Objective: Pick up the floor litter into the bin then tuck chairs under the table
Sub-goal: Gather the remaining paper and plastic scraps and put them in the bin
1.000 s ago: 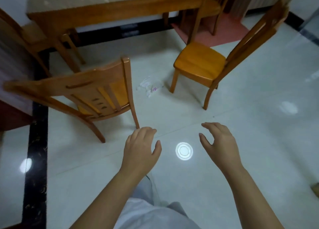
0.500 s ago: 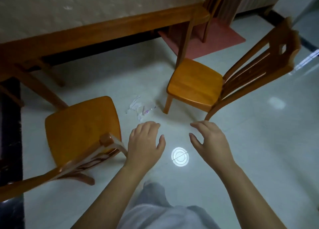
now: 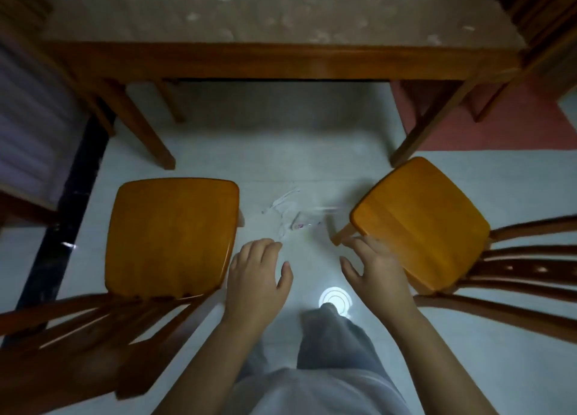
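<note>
Crumpled clear plastic litter (image 3: 293, 216) with a small purple mark lies on the pale tiled floor between two wooden chairs. The left chair (image 3: 171, 236) and the right chair (image 3: 421, 224) both stand pulled out from the wooden table (image 3: 281, 60), seats facing it. My left hand (image 3: 257, 274) hovers just short of the litter, fingers spread, holding nothing. My right hand (image 3: 377, 266) hangs beside the right chair's front corner, fingers apart and empty. No bin is in view.
A black floor strip (image 3: 59, 227) runs down the left side. A red mat (image 3: 505, 124) lies at the right under a table leg. More chairs stand at the table's far left and right ends. A round light reflection (image 3: 335, 296) shines on the tiles by my knee.
My view has moved forward and tipped down between the two chairs. Both hands have come closer to the litter, and the table now fills the top of the view.
</note>
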`<control>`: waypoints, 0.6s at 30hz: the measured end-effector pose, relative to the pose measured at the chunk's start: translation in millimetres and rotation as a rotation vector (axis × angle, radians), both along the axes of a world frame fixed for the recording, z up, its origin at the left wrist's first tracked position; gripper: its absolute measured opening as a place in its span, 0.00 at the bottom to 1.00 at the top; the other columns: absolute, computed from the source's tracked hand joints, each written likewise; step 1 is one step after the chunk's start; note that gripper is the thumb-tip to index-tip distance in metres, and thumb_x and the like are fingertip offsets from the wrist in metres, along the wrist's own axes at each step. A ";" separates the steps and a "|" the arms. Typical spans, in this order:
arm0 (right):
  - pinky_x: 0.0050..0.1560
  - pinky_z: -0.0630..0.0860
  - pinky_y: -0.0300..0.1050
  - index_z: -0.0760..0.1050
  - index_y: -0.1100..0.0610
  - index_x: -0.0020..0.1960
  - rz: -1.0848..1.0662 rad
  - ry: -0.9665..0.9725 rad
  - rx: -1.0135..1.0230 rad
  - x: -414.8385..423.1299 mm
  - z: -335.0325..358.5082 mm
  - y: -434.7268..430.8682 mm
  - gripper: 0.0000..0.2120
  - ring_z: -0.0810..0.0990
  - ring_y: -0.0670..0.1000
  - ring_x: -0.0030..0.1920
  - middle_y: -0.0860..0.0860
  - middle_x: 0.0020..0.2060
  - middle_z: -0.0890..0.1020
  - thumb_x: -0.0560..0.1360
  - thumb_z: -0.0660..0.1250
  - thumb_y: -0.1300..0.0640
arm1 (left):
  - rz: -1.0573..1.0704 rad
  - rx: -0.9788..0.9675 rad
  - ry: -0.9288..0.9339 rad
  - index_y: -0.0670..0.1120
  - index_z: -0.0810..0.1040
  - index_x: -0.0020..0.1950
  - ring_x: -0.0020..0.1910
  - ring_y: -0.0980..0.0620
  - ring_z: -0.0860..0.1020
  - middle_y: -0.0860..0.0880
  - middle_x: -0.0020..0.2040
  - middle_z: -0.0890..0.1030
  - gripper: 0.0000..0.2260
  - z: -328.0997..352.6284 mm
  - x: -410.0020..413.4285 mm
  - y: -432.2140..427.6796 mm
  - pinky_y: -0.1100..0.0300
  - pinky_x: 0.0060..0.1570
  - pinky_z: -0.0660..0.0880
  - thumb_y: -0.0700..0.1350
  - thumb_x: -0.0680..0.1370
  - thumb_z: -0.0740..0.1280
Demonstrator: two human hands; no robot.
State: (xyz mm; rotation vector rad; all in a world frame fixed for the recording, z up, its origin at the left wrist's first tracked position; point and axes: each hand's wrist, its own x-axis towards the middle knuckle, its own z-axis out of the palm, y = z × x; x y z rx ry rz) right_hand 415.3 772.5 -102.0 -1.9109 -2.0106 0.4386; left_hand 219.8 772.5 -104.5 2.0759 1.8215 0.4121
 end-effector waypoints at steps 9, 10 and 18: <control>0.41 0.77 0.44 0.79 0.58 0.52 0.285 0.037 -0.176 43.2 -76.9 156.0 0.14 0.81 0.54 0.41 0.54 0.45 0.82 0.71 0.64 0.53 | 0.377 -0.174 -0.055 0.45 0.73 0.64 0.63 0.47 0.70 0.45 0.64 0.75 0.19 -82.5 48.6 89.0 0.52 0.61 0.69 0.51 0.76 0.61; 0.42 0.75 0.43 0.79 0.58 0.53 0.282 0.028 -0.190 40.8 -82.6 161.8 0.15 0.80 0.54 0.41 0.54 0.45 0.82 0.71 0.62 0.51 | 0.387 -0.175 -0.050 0.45 0.73 0.64 0.62 0.47 0.71 0.46 0.63 0.75 0.18 -84.7 49.0 92.6 0.54 0.60 0.68 0.50 0.76 0.62; 0.50 0.74 0.49 0.78 0.61 0.54 0.179 0.115 -0.289 25.4 -270.0 226.0 0.16 0.79 0.59 0.50 0.58 0.49 0.82 0.72 0.63 0.52 | 0.467 -0.199 -0.116 0.42 0.77 0.58 0.54 0.46 0.76 0.43 0.56 0.80 0.17 -268.1 41.1 187.8 0.58 0.50 0.69 0.49 0.73 0.62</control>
